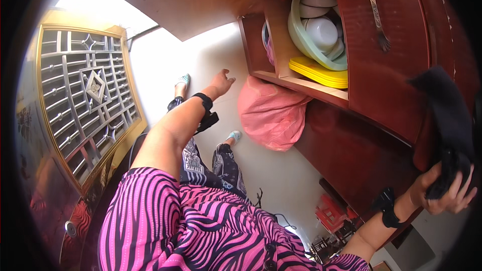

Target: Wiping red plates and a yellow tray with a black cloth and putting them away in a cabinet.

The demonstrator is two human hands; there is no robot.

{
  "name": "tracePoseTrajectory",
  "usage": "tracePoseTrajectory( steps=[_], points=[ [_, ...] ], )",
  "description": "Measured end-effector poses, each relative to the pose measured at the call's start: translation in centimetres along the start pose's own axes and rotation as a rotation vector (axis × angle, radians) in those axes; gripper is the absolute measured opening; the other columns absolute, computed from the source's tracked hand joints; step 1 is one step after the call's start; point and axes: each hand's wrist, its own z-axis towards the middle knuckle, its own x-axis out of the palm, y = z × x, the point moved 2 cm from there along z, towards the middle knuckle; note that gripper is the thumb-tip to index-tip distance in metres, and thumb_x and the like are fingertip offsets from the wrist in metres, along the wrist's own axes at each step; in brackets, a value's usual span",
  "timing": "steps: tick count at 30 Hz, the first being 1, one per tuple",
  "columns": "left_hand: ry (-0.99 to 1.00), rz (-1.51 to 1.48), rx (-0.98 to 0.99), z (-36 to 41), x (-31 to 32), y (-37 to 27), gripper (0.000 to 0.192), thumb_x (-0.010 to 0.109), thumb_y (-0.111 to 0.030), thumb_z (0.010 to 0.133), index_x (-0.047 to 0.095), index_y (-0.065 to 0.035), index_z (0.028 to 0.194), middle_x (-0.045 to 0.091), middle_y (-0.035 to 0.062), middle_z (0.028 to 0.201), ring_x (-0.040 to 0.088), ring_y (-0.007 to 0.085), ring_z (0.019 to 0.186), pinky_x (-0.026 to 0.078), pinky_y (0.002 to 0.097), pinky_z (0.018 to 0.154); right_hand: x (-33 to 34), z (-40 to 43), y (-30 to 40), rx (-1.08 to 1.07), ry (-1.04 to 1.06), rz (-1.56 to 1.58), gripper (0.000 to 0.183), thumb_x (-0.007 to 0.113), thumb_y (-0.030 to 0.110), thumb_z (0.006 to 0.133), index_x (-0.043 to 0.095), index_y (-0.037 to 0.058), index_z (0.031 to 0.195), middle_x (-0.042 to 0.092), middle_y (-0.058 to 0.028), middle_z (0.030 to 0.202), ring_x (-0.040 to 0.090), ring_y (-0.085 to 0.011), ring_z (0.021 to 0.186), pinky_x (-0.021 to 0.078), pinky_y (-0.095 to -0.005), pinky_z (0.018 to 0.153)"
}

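Note:
My left hand [223,81] hangs over the pale floor, fingers apart and holding nothing; a black band [204,102] circles its wrist. At the far right, my right hand [450,190] grips a black cloth [448,109], which rises past the red-brown cabinet door [388,56]. Another black band [389,214] is around the right wrist. Inside the open cabinet, a pale green basin [301,41] holds white bowls [322,33] and stands tilted above a stack of yellow trays or boards [320,74]. A pink sack [273,113] lies against the cabinet's lower edge.
The opened cabinet door [196,0] extends across the top. A metal-grille door [92,90] stands at the left. My feet are on the floor, near the pink sack. A red plastic object [333,214] and dark metal items lie low at the right.

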Motion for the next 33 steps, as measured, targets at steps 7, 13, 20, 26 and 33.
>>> tracePoseTrajectory(
  steps=[7, 13, 20, 26, 33],
  points=[
    [-0.194, 0.094, 0.161, 5.8, 1.9, -3.5, 0.070, 0.064, -0.039, 0.088, 0.040, 0.0021, 0.139, 0.064, 0.0273, 0.114, 0.064, 0.0380, 0.104, 0.051, 0.0397, 0.090, 0.5, -1.7, 0.8, 0.032, -0.150, -0.051, 0.027, 0.072, 0.028, 0.088, 0.067, 0.0013, 0.093, 0.072, -0.0130, 0.094, 0.068, -0.0305, 0.091, 0.0503, -0.0410, 0.087],
    [0.072, -0.075, 0.178, 4.0, 3.2, -9.6, 0.066, 0.066, -0.039, 0.086, 0.045, -0.0031, 0.137, 0.059, 0.0250, 0.124, 0.057, 0.0409, 0.115, 0.047, 0.0429, 0.098, 1.0, -0.1, 1.8, 0.149, -0.179, 0.088, 0.028, 0.077, 0.020, 0.081, 0.065, 0.0004, 0.096, 0.069, -0.0151, 0.100, 0.062, -0.0339, 0.104, 0.0508, -0.0426, 0.091],
    [-0.158, 0.266, 0.750, -0.8, 7.9, -19.7, 0.054, 0.067, -0.026, 0.083, 0.051, -0.0065, 0.131, 0.057, 0.0187, 0.123, 0.055, 0.0385, 0.115, 0.044, 0.0463, 0.100, 0.3, -0.3, 1.7, 0.146, -0.057, 0.031, 0.026, 0.076, 0.015, 0.081, 0.063, -0.0034, 0.094, 0.064, -0.0164, 0.098, 0.059, -0.0384, 0.108, 0.0524, -0.0499, 0.091],
    [0.022, 0.328, 1.115, 1.1, 9.4, -23.1, 0.049, 0.063, -0.016, 0.080, 0.055, -0.0079, 0.127, 0.063, 0.0145, 0.116, 0.058, 0.0350, 0.108, 0.047, 0.0454, 0.092, -0.4, 0.1, 1.6, 0.074, 0.006, 0.022, 0.027, 0.072, 0.011, 0.083, 0.058, -0.0063, 0.099, 0.061, -0.0177, 0.096, 0.063, -0.0400, 0.102, 0.0541, -0.0559, 0.088],
    [0.164, 0.375, 0.981, 1.1, 9.4, -24.0, 0.039, 0.062, -0.016, 0.077, 0.061, -0.0069, 0.116, 0.066, 0.0148, 0.109, 0.063, 0.0346, 0.102, 0.050, 0.0455, 0.085, -0.8, 0.2, 2.2, 0.084, 0.081, 0.029, 0.033, 0.068, 0.021, 0.089, 0.054, -0.0037, 0.104, 0.060, -0.0180, 0.103, 0.062, -0.0352, 0.104, 0.0495, -0.0556, 0.096]
  ],
)
